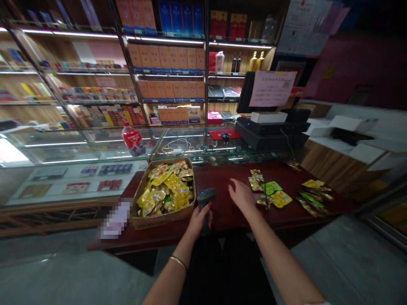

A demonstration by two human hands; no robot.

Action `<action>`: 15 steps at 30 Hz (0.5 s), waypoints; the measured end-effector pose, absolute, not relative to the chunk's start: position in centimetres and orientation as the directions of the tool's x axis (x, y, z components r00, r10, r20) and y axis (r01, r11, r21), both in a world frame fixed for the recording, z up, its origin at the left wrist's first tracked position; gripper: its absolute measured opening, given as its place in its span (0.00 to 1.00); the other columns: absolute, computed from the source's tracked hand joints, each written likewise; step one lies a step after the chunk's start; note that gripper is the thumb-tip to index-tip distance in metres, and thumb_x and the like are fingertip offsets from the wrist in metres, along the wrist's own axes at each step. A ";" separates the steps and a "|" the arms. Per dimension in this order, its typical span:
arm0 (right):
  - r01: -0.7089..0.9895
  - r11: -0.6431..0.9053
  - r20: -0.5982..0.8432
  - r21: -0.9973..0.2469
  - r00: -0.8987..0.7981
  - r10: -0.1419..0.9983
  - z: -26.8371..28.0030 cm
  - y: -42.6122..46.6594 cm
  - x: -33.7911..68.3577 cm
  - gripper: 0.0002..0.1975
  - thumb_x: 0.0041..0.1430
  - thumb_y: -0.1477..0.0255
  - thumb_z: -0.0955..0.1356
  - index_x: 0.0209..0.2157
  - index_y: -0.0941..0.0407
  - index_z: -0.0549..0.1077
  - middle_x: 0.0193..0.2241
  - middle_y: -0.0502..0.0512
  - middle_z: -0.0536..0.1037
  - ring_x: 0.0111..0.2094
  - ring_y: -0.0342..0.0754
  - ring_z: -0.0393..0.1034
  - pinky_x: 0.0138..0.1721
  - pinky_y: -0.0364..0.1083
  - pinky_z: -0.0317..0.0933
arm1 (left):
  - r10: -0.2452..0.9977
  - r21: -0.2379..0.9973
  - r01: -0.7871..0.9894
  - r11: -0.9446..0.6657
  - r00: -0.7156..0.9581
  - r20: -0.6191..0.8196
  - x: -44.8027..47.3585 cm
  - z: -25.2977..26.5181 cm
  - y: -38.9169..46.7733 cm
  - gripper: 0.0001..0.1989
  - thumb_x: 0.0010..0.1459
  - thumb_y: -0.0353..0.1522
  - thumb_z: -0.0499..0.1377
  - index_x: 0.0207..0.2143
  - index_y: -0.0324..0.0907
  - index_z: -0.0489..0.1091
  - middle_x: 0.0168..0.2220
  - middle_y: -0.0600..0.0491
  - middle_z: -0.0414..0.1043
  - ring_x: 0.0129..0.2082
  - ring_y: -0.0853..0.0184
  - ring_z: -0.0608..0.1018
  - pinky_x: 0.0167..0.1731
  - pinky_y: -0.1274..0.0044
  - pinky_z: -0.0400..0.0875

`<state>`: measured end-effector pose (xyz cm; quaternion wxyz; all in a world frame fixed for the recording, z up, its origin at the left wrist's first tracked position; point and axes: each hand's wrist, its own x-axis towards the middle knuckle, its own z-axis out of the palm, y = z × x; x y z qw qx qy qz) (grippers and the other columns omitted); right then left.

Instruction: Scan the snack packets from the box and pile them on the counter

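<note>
My left hand [200, 218] is wrapped around the handle of a dark barcode scanner [206, 195], held over the front edge of the dark red table [219, 176]. Just to its right, my right hand [242, 195] hovers above the table, fingers loosely apart with nothing visible in them. Left of the scanner stands an open cardboard box [165, 218], filled with gold and yellow snack packets [173, 182]. Beyond my right hand lies a small group of packets [270, 188], one of them green. Farther right is another loose pile of packets [314, 197].
A red-labelled bottle [132, 140] stands on the glass counter [95, 146]. Behind the table are a mouse [225, 135] on a red mat, a white cable [176, 146] and a cash register [270, 131] with a monitor. A dark cord [266, 190] crosses near the packets.
</note>
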<state>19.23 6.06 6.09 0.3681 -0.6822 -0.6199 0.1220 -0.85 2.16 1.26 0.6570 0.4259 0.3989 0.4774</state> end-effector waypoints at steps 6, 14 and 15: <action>0.899 -0.293 0.374 -0.326 0.408 0.833 2.0 -1.1 25.3 0.31 0.66 0.68 0.61 0.62 0.77 0.63 0.71 0.86 0.44 0.72 0.74 0.26 0.62 0.79 0.27 | 0.966 0.943 -0.286 0.172 0.238 -0.105 -0.9 1.6 2.0 0.29 0.52 0.52 0.64 0.44 0.39 0.67 0.22 0.60 0.71 0.12 0.73 0.68 0.12 0.81 0.61; 0.983 -0.116 0.358 -0.141 0.159 0.920 -0.8 -0.9 18.3 0.26 0.68 0.62 0.62 0.57 0.64 0.75 0.60 0.75 0.73 0.65 0.68 0.61 0.67 0.69 0.33 | 0.968 0.942 -0.287 0.174 0.227 -0.110 -1.0 1.7 1.7 0.28 0.52 0.52 0.65 0.43 0.39 0.67 0.21 0.60 0.70 0.12 0.74 0.68 0.12 0.82 0.60; 0.986 -0.095 0.361 -0.137 0.139 0.922 -0.9 -0.9 17.6 0.25 0.69 0.62 0.61 0.58 0.61 0.74 0.60 0.71 0.73 0.64 0.65 0.62 0.68 0.68 0.34 | 0.968 0.942 -0.287 0.172 0.226 -0.108 -1.1 1.7 1.6 0.28 0.52 0.52 0.65 0.43 0.39 0.66 0.21 0.60 0.70 0.12 0.74 0.68 0.12 0.82 0.60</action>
